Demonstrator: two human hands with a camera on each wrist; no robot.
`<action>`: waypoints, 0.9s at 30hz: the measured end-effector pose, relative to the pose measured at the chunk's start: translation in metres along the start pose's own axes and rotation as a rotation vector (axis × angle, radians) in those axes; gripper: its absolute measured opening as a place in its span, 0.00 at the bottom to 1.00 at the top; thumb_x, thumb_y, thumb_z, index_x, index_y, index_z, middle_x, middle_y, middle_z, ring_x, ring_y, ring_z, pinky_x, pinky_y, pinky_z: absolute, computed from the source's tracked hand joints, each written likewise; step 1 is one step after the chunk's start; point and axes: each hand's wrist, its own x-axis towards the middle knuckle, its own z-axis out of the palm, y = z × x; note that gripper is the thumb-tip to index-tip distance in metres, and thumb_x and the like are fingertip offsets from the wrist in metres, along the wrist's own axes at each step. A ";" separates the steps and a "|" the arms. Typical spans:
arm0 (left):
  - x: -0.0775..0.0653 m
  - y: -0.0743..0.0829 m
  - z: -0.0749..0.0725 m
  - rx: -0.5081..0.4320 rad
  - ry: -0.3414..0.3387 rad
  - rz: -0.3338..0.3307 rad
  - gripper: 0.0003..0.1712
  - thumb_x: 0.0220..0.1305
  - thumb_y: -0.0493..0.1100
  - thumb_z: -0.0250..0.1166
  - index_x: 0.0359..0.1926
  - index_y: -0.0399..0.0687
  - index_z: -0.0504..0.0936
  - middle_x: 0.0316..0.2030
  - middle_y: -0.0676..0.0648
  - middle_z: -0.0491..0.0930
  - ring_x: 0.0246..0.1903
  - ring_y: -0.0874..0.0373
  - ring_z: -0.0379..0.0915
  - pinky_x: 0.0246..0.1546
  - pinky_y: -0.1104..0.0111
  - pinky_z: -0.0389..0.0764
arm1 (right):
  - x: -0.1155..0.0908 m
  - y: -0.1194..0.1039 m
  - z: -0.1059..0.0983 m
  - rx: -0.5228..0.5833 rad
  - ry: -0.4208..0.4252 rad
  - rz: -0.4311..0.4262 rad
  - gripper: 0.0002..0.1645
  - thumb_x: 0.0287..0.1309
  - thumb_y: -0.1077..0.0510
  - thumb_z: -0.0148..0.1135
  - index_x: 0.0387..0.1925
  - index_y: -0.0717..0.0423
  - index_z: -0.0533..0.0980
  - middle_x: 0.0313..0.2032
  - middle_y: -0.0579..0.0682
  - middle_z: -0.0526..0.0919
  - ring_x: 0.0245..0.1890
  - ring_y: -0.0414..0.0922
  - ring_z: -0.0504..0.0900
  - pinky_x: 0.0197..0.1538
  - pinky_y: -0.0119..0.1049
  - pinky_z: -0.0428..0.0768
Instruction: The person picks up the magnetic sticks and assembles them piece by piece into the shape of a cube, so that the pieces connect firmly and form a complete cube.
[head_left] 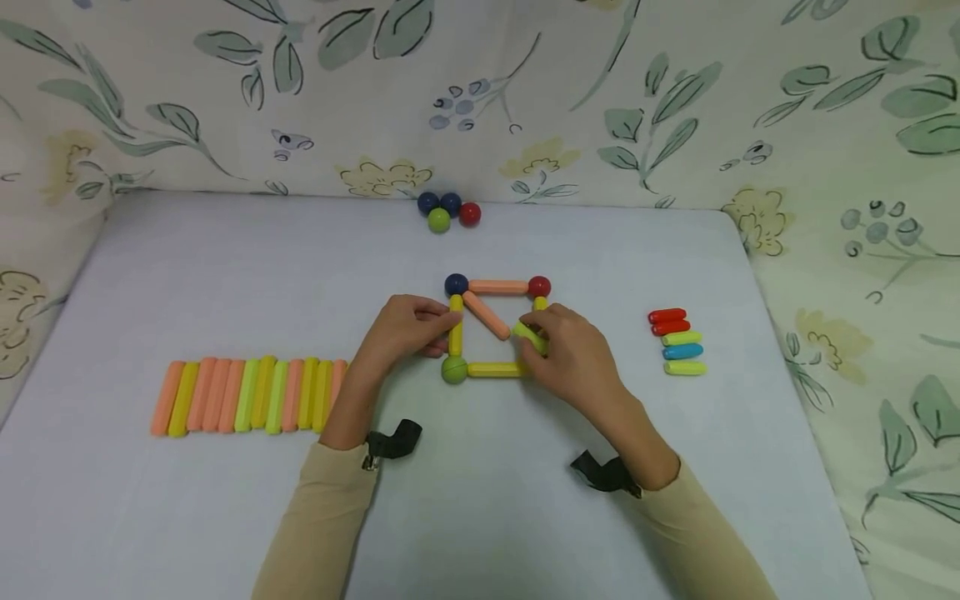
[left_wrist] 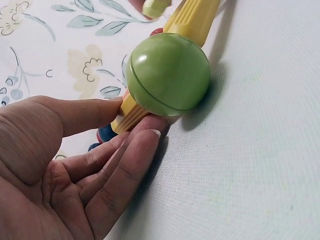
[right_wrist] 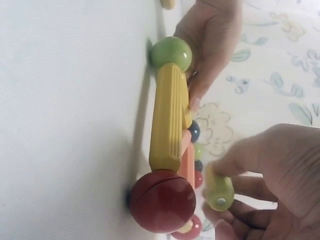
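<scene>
A square of sticks and balls lies on the table. Its corners are a blue ball [head_left: 456, 285], a red ball [head_left: 539, 287], a green ball [head_left: 454, 369] and another red ball [right_wrist: 162, 201], which my right hand hides in the head view. Thumb and fingers of my left hand [head_left: 408, 327] pinch the yellow stick [head_left: 456, 329] on the left side. My right hand [head_left: 573, 354] holds a short lime-green stick [right_wrist: 219, 192] above the square's right side. From the blue ball, an orange stick [head_left: 487, 316] slants inward, its free end near the lime-green stick.
A row of long orange, yellow and green sticks [head_left: 225, 396] lies at the left, partly behind my left forearm. Several short coloured sticks [head_left: 682, 352] are stacked in a column at the right. Loose balls [head_left: 450, 202] sit at the table's back edge, before a floral cloth [head_left: 480, 158].
</scene>
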 end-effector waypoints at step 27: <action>-0.001 0.002 0.000 0.032 0.001 -0.016 0.25 0.72 0.51 0.71 0.59 0.35 0.83 0.43 0.40 0.88 0.29 0.59 0.86 0.34 0.69 0.89 | -0.002 0.005 0.007 -0.091 0.048 -0.121 0.12 0.55 0.57 0.80 0.41 0.55 0.88 0.30 0.47 0.86 0.29 0.45 0.74 0.36 0.38 0.74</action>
